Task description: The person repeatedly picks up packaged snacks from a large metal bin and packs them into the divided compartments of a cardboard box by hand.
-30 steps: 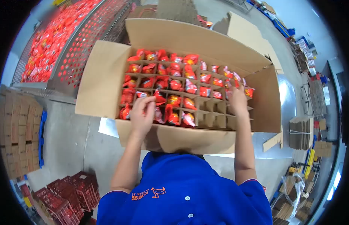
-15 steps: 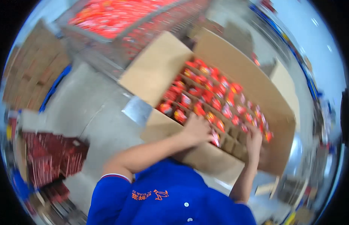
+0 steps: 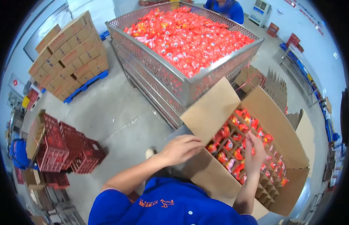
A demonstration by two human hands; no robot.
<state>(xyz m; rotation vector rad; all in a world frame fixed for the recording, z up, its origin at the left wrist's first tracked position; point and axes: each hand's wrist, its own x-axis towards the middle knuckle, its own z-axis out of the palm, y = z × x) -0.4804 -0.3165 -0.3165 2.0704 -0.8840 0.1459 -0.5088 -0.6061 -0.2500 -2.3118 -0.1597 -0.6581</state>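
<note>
An open cardboard box (image 3: 281,135) stands at my right front, its inside split by cardboard dividers (image 3: 265,193). Red-wrapped packets (image 3: 221,157) sit in many of the compartments; several compartments near my right forearm hold none. Outside the box, beside its raised flap (image 3: 212,112), my left hand (image 3: 182,149) is open with its fingers stretched out and nothing in them. My right hand (image 3: 254,153) is over the packets, its fingers loosely extended and apart. A red packet shows right beside its fingers, and I see no firm grip on it.
Ahead stands a perforated metal bin (image 3: 152,63) heaped with red packets (image 3: 193,37). Stacked cartons (image 3: 71,52) rest on a blue pallet (image 3: 86,86) at the far left. Dark red crates (image 3: 65,146) are nearer. Behind the bin is another person (image 3: 234,11) in blue.
My view has swung left and up, bringing the bin fully into sight and the box to the lower right. My left hand has left the packets and is now outside the box.
</note>
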